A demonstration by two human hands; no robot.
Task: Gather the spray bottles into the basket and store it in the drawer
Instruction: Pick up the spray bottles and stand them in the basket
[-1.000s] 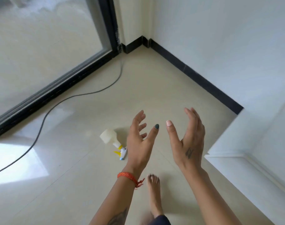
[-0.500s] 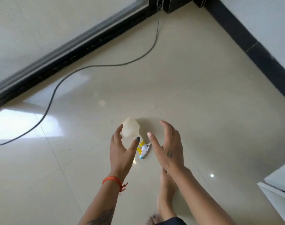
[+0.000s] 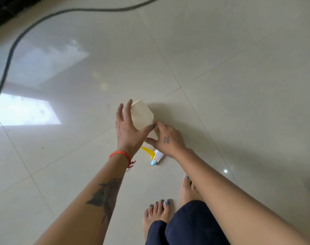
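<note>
Spray bottle [image 3: 142, 114]: we see 1 pale translucent bottle lying on its side on the tiled floor [image 3: 221, 76], its yellow trigger and blue nozzle tip pointing toward the bare feet [image 3: 158, 212].
Left hand [image 3: 128, 131]: our fingers spread over the bottle's body, thumb pressed against it.
Right hand [image 3: 168, 140]: wraps the bottle's neck.
Cable [image 3: 11, 50]: black, near the floor's far-left edge.

Glossy cream tiled floor [image 3: 239, 76], black cable [image 3: 9, 50] curving across upper left, bright window reflection [image 3: 23, 112]
</note>
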